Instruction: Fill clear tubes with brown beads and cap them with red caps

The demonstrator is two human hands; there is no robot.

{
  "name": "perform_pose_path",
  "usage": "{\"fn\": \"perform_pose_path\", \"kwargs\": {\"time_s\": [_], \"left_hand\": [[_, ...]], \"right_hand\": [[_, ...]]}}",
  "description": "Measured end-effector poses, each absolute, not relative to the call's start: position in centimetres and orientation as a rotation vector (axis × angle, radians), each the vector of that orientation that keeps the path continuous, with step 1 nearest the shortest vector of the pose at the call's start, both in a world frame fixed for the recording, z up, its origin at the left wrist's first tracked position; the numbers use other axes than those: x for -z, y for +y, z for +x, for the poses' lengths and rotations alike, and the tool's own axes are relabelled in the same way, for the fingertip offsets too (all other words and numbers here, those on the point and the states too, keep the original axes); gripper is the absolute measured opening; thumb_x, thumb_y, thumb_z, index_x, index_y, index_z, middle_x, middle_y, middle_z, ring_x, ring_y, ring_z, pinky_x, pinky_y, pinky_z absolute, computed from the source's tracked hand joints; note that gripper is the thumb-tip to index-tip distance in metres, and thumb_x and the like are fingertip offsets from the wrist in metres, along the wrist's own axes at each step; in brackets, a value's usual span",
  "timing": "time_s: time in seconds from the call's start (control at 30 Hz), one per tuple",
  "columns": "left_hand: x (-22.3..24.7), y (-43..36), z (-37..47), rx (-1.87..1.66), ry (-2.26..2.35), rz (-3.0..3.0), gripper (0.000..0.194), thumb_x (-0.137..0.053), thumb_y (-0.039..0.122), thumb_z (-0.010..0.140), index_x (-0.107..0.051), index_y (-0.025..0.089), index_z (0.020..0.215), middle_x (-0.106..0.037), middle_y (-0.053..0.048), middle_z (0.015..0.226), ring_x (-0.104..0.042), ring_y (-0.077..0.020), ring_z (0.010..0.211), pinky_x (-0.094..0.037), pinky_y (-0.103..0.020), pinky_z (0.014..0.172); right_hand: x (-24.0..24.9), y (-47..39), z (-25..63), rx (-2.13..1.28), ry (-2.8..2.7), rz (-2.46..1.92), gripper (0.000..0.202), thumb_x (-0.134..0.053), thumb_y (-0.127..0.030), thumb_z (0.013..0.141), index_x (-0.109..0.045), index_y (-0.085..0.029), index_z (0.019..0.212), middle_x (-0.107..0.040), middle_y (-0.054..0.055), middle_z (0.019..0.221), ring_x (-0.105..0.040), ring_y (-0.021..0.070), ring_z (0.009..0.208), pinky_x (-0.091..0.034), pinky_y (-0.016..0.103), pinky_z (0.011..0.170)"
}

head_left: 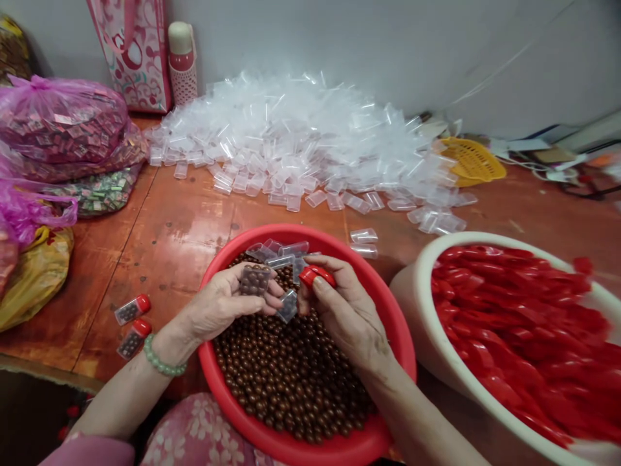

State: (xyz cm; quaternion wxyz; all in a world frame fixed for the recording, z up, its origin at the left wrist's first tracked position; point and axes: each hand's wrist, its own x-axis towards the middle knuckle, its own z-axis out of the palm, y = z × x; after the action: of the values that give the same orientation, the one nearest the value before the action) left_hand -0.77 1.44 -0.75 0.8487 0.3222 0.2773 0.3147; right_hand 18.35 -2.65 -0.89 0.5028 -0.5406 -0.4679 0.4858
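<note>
My left hand, a green bead bracelet at its wrist, grips a small clear plastic box filled with brown balls. A second clear box with dark contents sits by its fingertips; whether it is held I cannot tell. In my right hand a red cap is pinched between thumb and fingers, a short way right of the boxes. Both hands are over a red basin of glossy brown balls. Several clear boxes lie on the balls at the basin's far side.
A large heap of clear boxes covers the table's back. At right stands a white tub of red caps. Two capped, filled boxes lie at left, near stuffed plastic bags. Farther back are a yellow basket and a flask.
</note>
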Motion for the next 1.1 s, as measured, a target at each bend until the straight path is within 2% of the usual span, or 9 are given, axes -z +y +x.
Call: {"fn": "perform_pose_path", "kwargs": {"time_s": [0.1, 0.2, 0.33, 0.5, 0.63, 0.73, 0.83, 1.0, 1.1], "left_hand": [[1.0, 1.3, -1.1, -0.591, 0.583, 0.810, 0.030, -0.073, 0.031, 0.079, -0.063, 0.013, 0.101, -0.066, -0.005, 0.088, -0.064, -0.0121, 0.075, -0.049, -0.025, 0.070], [1.0, 1.5, -1.0, -0.616, 0.608, 0.897, 0.029, -0.073, 0.035, 0.080, -0.064, 0.013, 0.097, -0.065, -0.004, 0.087, -0.062, -0.0109, 0.075, -0.048, -0.024, 0.071], [0.8, 1.6, -0.6, -0.616, 0.650, 0.904, 0.035, -0.074, 0.037, 0.077, -0.063, 0.014, 0.101, -0.067, -0.004, 0.089, -0.063, -0.0115, 0.077, -0.047, -0.023, 0.069], [0.6, 1.2, -0.3, -0.565, 0.648, 0.867, 0.037, -0.075, 0.033, 0.075, -0.064, 0.017, 0.107, -0.068, -0.007, 0.100, -0.065, -0.0136, 0.082, -0.047, -0.022, 0.066], [0.3, 0.9, -0.2, -0.609, 0.709, 0.856, 0.035, -0.077, 0.031, 0.072, -0.067, 0.017, 0.103, -0.067, -0.006, 0.103, -0.064, -0.0145, 0.087, -0.048, -0.023, 0.069], [0.3, 0.6, -0.1, -0.575, 0.693, 0.880, 0.038, -0.076, 0.035, 0.074, -0.065, 0.017, 0.106, -0.067, -0.005, 0.095, -0.065, -0.0134, 0.081, -0.048, -0.023, 0.068], [0.4, 0.4, 0.1, -0.570, 0.691, 0.929, 0.039, -0.074, 0.039, 0.077, -0.063, 0.016, 0.106, -0.066, -0.003, 0.086, -0.062, -0.0107, 0.073, -0.046, -0.022, 0.066], [0.6, 0.3, 0.3, -0.532, 0.676, 0.985, 0.039, -0.070, 0.048, 0.078, -0.059, 0.014, 0.094, -0.061, -0.001, 0.078, -0.057, -0.0076, 0.062, -0.046, -0.021, 0.060], [0.8, 0.2, 0.4, -0.508, 0.664, 1.013, 0.042, -0.069, 0.051, 0.077, -0.056, 0.014, 0.091, -0.059, -0.001, 0.077, -0.055, -0.0075, 0.060, -0.045, -0.022, 0.059]], "right_hand": [[0.8, -2.3, 18.3, -1.169, -1.129, -1.236, 0.022, -0.055, -0.040, 0.092, -0.057, -0.026, 0.109, -0.057, -0.006, 0.064, -0.055, 0.0101, 0.054, -0.048, 0.023, 0.054], [0.4, -2.1, 17.9, -1.106, -1.150, -1.262, 0.021, -0.062, -0.040, 0.088, -0.062, -0.026, 0.103, -0.061, -0.004, 0.065, -0.059, 0.0111, 0.057, -0.051, 0.024, 0.057], [0.4, -2.1, 17.5, -1.011, -1.064, -1.291, 0.021, -0.072, -0.034, 0.081, -0.069, -0.027, 0.100, -0.069, -0.001, 0.081, -0.066, 0.0119, 0.064, -0.056, 0.028, 0.065], [1.3, -2.0, 17.9, -1.059, -0.965, -1.244, 0.024, -0.075, -0.028, 0.079, -0.072, -0.031, 0.102, -0.074, -0.002, 0.089, -0.070, 0.0118, 0.070, -0.057, 0.026, 0.070], [1.3, -2.2, 18.2, -1.099, -0.989, -1.215, 0.027, -0.072, -0.029, 0.082, -0.070, -0.032, 0.109, -0.074, 0.000, 0.100, -0.073, 0.0171, 0.085, -0.058, 0.036, 0.085], [0.9, -2.5, 18.2, -1.042, -1.103, -1.250, 0.030, -0.068, -0.031, 0.085, -0.068, -0.031, 0.115, -0.072, 0.002, 0.112, -0.070, 0.0204, 0.100, -0.056, 0.040, 0.093], [0.5, -2.7, 18.1, -0.933, -1.190, -1.308, 0.027, -0.069, -0.030, 0.084, -0.071, -0.029, 0.111, -0.073, 0.002, 0.110, -0.068, 0.0209, 0.104, -0.054, 0.040, 0.096], [-0.1, -2.7, 17.8, -0.878, -1.182, -1.292, 0.022, -0.074, -0.023, 0.078, -0.073, -0.028, 0.099, -0.075, 0.000, 0.097, -0.071, 0.0176, 0.088, -0.058, 0.034, 0.084], [-0.3, -2.6, 17.6, -0.896, -1.230, -1.278, 0.019, -0.075, -0.023, 0.077, -0.073, -0.028, 0.096, -0.075, 0.000, 0.095, -0.071, 0.0176, 0.088, -0.058, 0.034, 0.084]]}}
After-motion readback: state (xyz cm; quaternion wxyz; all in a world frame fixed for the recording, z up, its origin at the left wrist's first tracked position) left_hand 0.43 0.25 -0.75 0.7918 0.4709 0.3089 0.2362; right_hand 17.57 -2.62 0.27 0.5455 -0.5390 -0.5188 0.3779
